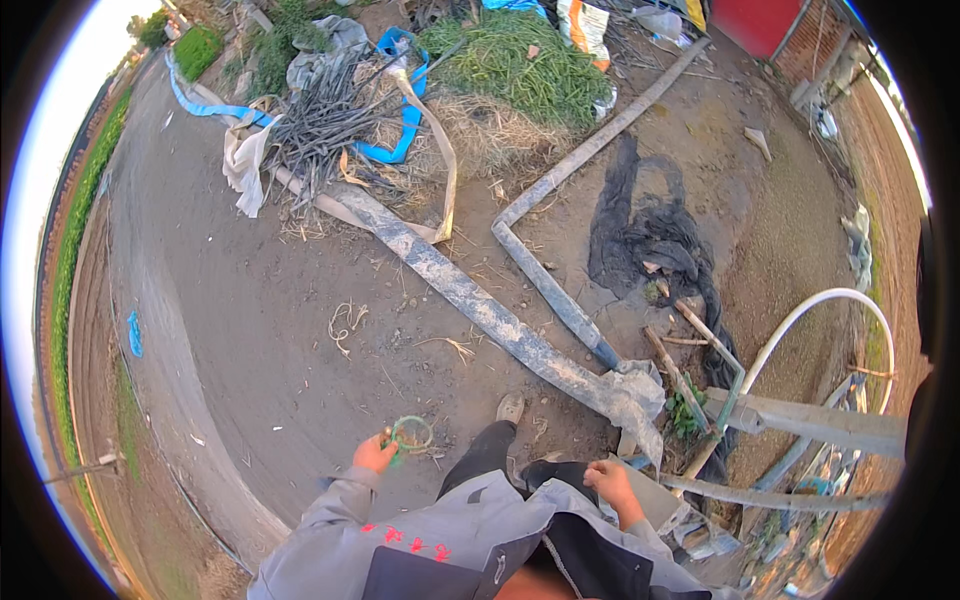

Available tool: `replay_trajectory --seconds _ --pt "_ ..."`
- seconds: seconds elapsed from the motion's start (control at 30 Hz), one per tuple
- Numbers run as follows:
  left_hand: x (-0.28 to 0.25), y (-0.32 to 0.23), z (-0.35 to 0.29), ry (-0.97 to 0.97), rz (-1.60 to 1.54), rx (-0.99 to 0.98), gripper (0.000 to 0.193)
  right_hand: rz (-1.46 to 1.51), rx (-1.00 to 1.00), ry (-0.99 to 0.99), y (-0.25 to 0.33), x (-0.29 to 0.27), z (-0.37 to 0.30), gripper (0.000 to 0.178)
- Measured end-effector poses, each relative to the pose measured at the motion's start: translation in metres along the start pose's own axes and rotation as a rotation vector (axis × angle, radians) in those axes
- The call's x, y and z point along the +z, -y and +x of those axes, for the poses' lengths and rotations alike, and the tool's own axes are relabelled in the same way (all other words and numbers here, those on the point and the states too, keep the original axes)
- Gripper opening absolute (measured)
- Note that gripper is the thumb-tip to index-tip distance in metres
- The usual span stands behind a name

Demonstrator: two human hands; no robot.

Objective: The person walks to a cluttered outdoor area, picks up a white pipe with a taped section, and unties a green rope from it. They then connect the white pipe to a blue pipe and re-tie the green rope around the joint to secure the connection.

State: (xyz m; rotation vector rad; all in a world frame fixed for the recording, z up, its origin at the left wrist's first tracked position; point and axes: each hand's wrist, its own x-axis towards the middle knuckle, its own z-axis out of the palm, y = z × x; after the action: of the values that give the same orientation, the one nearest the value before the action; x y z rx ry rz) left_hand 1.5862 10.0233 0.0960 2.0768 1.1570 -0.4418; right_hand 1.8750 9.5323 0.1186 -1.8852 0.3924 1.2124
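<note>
My left hand [374,453] is closed on a small green ring-shaped coil [411,434], like wire or thin tape, held out over the dirt ground. My right hand [610,483] hangs by my right side with its fingers curled; whether anything is in it cannot be made out. Between the hands I see my grey jacket sleeves, dark trousers and one shoe [511,407] stepping forward.
A flat grey hose [470,298] and a bent grey pipe [545,275] cross the ground ahead. Black netting [650,240] lies to the right. A white curved tube [800,320] and metal bars [800,425] stand at right. A heap of sticks, blue strap and cut greens lies far ahead.
</note>
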Motion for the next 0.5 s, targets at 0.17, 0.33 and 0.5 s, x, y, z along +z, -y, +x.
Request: replay_trajectory --seconds 0.17,0.33,0.5 --pt "-0.014 -0.156 0.041 0.185 0.189 0.401 0.038 -0.097 -0.187 -0.376 -0.077 -0.026 -0.111 0.032" --pt "0.053 -0.291 -0.044 0.503 0.242 0.965 0.031 0.380 -0.187 -0.657 -0.097 0.015 -0.228 0.037" --pt "0.132 -0.292 -0.217 1.103 0.334 1.258 0.029 0.554 -0.167 -0.700 -0.213 0.124 -0.337 0.041"
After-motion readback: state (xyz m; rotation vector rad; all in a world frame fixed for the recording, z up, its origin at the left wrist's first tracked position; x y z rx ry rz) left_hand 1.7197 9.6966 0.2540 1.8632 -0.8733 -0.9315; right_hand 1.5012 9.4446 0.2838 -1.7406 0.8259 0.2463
